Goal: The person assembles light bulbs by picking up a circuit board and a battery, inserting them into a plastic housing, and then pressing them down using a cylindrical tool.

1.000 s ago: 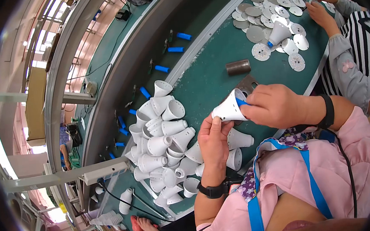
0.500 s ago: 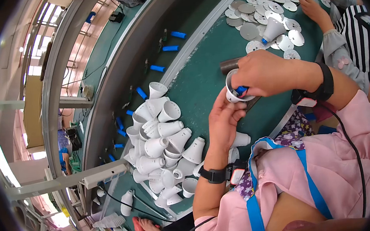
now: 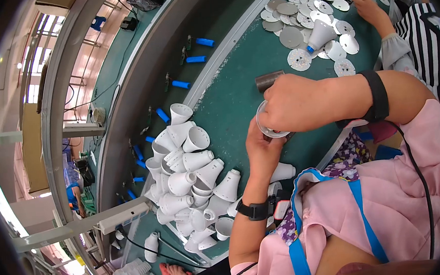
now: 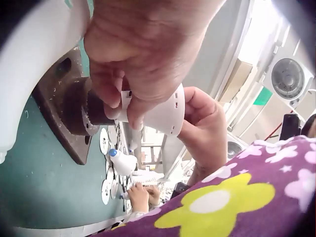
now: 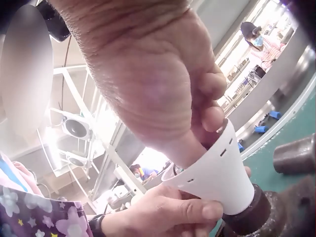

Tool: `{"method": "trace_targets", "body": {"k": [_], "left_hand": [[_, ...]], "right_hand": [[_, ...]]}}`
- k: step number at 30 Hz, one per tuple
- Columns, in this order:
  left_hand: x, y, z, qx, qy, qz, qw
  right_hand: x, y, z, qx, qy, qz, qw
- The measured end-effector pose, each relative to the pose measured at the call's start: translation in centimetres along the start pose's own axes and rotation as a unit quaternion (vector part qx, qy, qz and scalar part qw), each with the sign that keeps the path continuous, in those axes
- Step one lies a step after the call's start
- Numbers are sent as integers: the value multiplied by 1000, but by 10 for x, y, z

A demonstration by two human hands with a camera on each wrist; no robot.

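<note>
A white cone (image 5: 217, 173) stands with its narrow end on a dark metal socket (image 5: 254, 210) in the right wrist view. My left hand (image 3: 263, 149) grips the cone's side low down, its thumb and fingers round the wall (image 4: 160, 114). From the wide end, my right hand (image 3: 300, 103) reaches into the cone with curled fingers; its fingertips and the blue part they pinched earlier are hidden inside. The metal bracket (image 4: 54, 96) under the socket rests on the green table.
Many white cones (image 3: 182, 182) are piled on the left of the table (image 3: 229, 121). A dark metal cylinder (image 3: 269, 80) lies beyond my right hand. Round discs (image 3: 291, 37) and a blue-tipped cone (image 3: 321, 35) are farther back, near another person's hands (image 3: 370, 9). Blue-ended parts (image 3: 180, 84) lie along the channel.
My hands have brought the cone from a tilted hold onto the socket. My right hand has moved over the wide opening and farther in, covering the blue part.
</note>
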State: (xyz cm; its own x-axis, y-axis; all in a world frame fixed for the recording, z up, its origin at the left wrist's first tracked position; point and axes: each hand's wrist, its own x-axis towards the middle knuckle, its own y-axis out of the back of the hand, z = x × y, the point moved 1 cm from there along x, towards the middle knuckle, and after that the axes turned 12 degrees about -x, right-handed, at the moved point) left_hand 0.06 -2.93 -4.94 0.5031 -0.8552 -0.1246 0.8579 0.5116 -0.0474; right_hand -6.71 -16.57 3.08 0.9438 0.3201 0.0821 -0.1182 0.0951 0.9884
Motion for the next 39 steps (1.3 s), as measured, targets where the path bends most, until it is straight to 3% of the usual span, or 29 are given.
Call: {"method": "trace_targets", "body": {"k": [6,8,9,11,14,20,23,25,26,28,29,32,33,35,39], "left_hand": [[-5,3,2,-115,124,-16,985],[-10,2,16,-279,109,-75,951],[-9,3,23,-280,109,-74,951],[-5,4,32,-435,165,-72,882],[-4,-1,29,-356,169,-21,919],[-1,-5,28,-336,179,14,924],[-3,-5,27,-333,184,16,925],[-2,-5,26,-330,184,19,926],[-2,-5,25,-324,186,19,928],[-3,-5,26,-323,184,16,928],[-2,-6,27,-324,184,17,928],[-3,-6,26,-326,181,21,928],[-3,-6,25,-325,179,24,928],[-2,-7,24,-328,162,26,930],[-2,-7,22,-328,156,18,932]], "right_hand": [[4,7,-1,0,-11,-21,1000],[3,10,0,8,-20,-25,999],[3,11,1,13,-24,-28,999],[3,9,0,18,-23,-29,999],[3,5,1,64,-34,10,997],[3,10,1,30,-41,-63,997],[-10,6,14,115,-76,-43,990],[-30,1,30,199,-259,159,932],[-40,-16,35,198,-259,159,932],[-53,-69,39,-3,-303,114,946],[-56,-80,34,-15,-296,37,954],[-52,-104,21,-28,-313,-4,949],[-49,-102,21,-27,-310,-3,950],[-40,-92,22,-80,-293,120,945],[-23,-111,28,-78,-229,76,967]]}}
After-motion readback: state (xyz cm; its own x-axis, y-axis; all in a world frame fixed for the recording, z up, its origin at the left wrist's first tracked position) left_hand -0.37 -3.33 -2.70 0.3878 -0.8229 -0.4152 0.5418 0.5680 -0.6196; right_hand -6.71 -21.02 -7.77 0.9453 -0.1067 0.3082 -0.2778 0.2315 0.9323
